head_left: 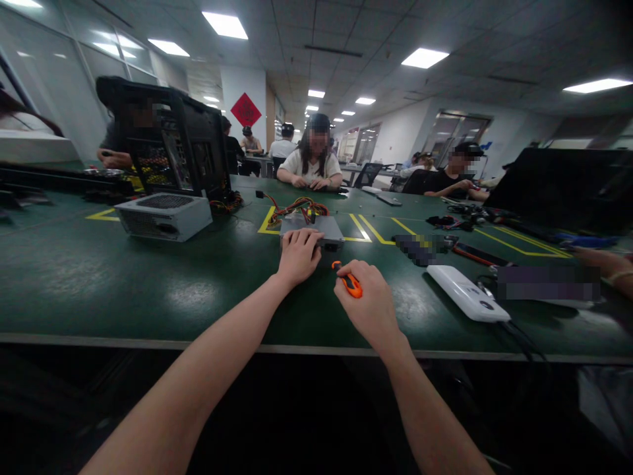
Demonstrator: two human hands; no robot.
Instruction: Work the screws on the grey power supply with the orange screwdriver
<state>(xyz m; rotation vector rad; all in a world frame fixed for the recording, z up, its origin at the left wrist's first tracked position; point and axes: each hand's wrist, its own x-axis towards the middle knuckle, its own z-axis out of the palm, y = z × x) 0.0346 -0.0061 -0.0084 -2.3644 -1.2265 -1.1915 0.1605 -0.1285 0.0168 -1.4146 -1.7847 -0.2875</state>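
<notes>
Left hand (301,256) on power supply (333,228), right (370,293) gripping tool (353,285)

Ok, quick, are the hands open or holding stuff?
Left hand: open, resting on a grey metal box.
Right hand: closed, holding an orange tool.

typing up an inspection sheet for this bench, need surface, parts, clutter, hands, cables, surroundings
Surface: green tabletop, yellow markings
Job's things: grey metal box; orange-and-black tool
Clutter: larger metal box beside black computer case at left; white device at right
Hands: left hand lies over the grey metal box; right hand grips the tool, apart from that box
Cables: multicoloured bundle behind the grey metal box
Surroundings: seated person opposite; red diamond sign
</notes>
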